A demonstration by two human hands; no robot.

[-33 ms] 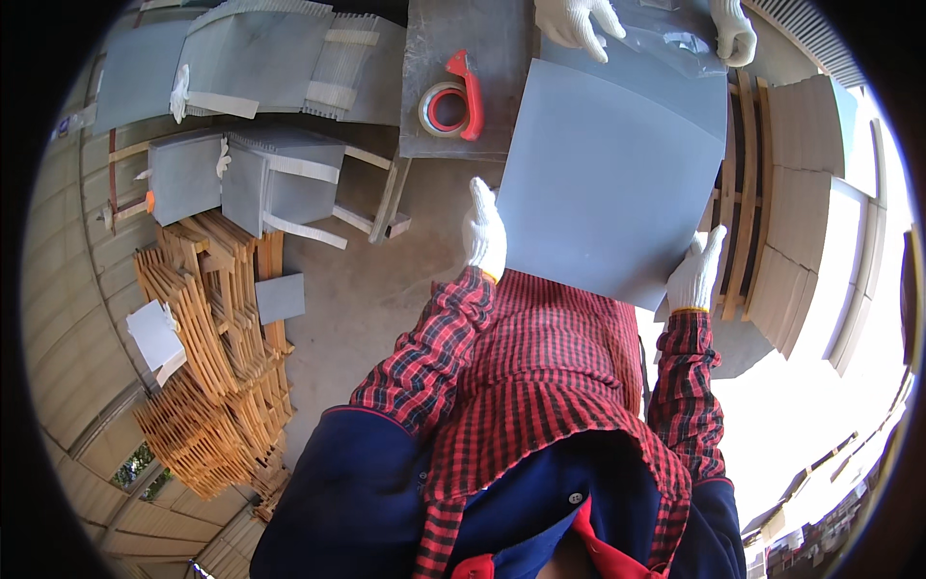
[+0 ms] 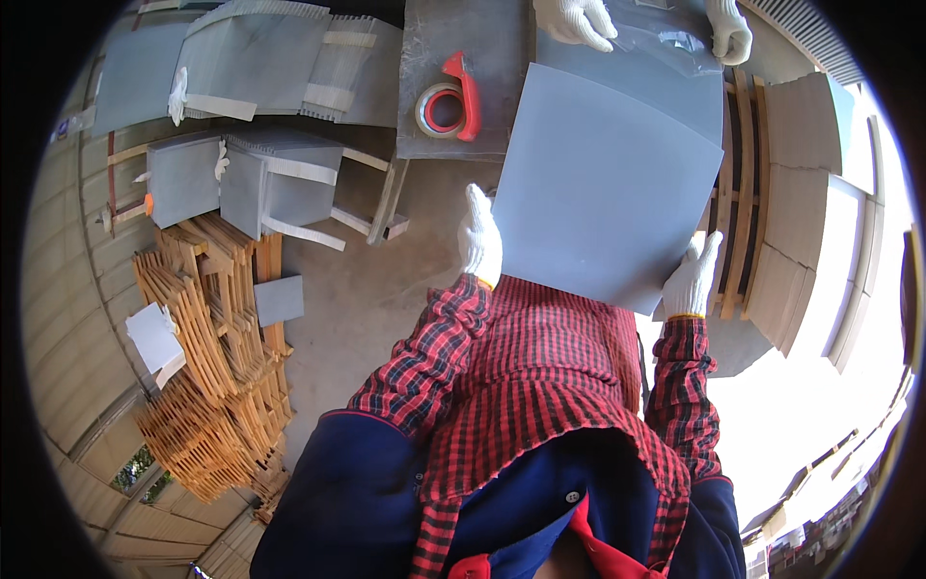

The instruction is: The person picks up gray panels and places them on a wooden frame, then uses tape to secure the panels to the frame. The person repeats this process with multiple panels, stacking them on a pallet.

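A smooth grey square panel lies in front of me, its near edge close to my apron. My left hand, in a white knit glove, holds its left edge near the close corner, thumb pointing up; the other fingers are mostly hidden. At the near right corner my right hand, gloved alike, grips the edge, with its fingers partly hidden. Beyond the panel, a co-worker's gloved hand and their other gloved hand are beside clear plastic film on a grey sheet underneath.
A red tape dispenser with a tape roll lies on a grey surface to the left. Wooden frames are piled at far left, near grey panel stacks. Wooden slats and stacked pale boards stand at right.
The panel's far edge and both my hands have shifted slightly toward me and to the left. The co-worker's left-side hand in view has moved a little.
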